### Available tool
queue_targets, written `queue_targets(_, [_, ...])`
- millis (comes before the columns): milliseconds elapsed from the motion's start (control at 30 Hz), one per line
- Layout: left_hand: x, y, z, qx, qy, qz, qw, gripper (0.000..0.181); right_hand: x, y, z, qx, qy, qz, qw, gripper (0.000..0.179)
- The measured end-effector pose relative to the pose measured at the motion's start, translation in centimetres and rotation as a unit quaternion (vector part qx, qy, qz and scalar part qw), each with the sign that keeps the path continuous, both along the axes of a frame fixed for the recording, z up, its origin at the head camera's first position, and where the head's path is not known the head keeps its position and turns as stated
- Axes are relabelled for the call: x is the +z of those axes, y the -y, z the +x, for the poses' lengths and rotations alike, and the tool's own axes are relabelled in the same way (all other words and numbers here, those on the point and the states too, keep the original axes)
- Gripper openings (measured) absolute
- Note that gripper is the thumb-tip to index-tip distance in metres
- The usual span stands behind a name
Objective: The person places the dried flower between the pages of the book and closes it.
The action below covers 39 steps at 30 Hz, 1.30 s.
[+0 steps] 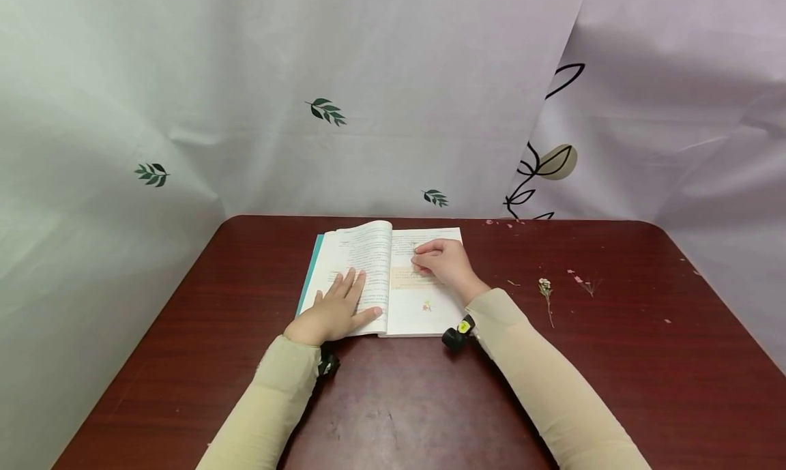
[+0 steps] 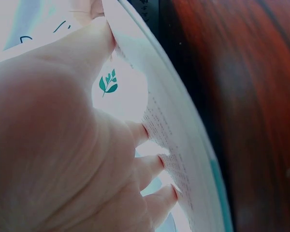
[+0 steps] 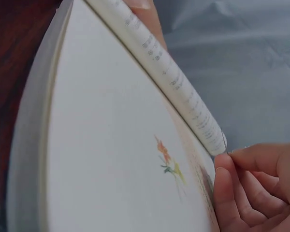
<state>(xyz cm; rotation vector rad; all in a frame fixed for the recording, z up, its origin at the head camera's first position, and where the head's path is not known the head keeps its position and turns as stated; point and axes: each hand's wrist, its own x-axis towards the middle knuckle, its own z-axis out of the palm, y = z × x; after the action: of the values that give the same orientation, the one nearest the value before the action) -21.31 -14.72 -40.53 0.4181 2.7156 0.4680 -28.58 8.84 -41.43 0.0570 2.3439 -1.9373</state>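
An open book (image 1: 424, 320) with a teal cover edge lies on the table, its left pages bulging up near the spine. My left hand (image 1: 334, 310) rests on the left page with fingers spread; in the left wrist view its fingertips (image 2: 166, 195) press the printed paper. Over the right page, my right hand (image 1: 447, 264) pinches a thin stem (image 3: 224, 140) between thumb and forefinger. The stem's upper end looks faint and pale in the head view. Lower on that page is a small orange and yellow flower (image 3: 165, 153); whether printed or pressed, I cannot tell.
To the book's right on the dark red table (image 1: 381, 408) lie a white-headed dried flower (image 1: 545, 289), a pink sprig (image 1: 583, 282) and a short stem piece (image 1: 514, 283). Small pink petals are scattered about. A pale leaf-patterned curtain (image 1: 393, 81) hangs behind the table.
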Motion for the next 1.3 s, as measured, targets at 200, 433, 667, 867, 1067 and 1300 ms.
queue_targets(200, [0.00,-0.12,0.03,-0.002,0.002,0.002,1.0000,0.086,-0.07,0.38,-0.47,0.000,0.003,0.047,0.9989,0.013])
queue_targets(433, [-0.05,-0.03,0.02,-0.002,0.004,0.003,1.0000,0.086,0.24,0.79,-0.74,0.004,0.017,0.105,0.9944,0.009])
queue_targets(667, [0.07,-0.07,0.04,0.000,0.007,0.001,1.0000,0.087,0.24,0.94,-0.86,0.006,0.016,0.152,0.9883,0.010])
queue_targets(867, [0.30,-0.11,0.13,0.001,0.007,0.001,1.0000,0.087,0.27,0.95,-0.83,0.007,0.010,0.164,0.9864,0.013])
queue_targets(1067, [0.32,-0.18,0.10,0.001,0.006,0.004,1.0000,0.086,0.22,0.80,-0.78,0.008,0.004,0.162,0.9867,0.015])
queue_targets(1300, [0.16,-0.10,0.05,0.001,0.007,0.000,1.0000,0.087,-0.10,0.27,-0.87,0.053,0.016,0.106,0.9928,0.013])
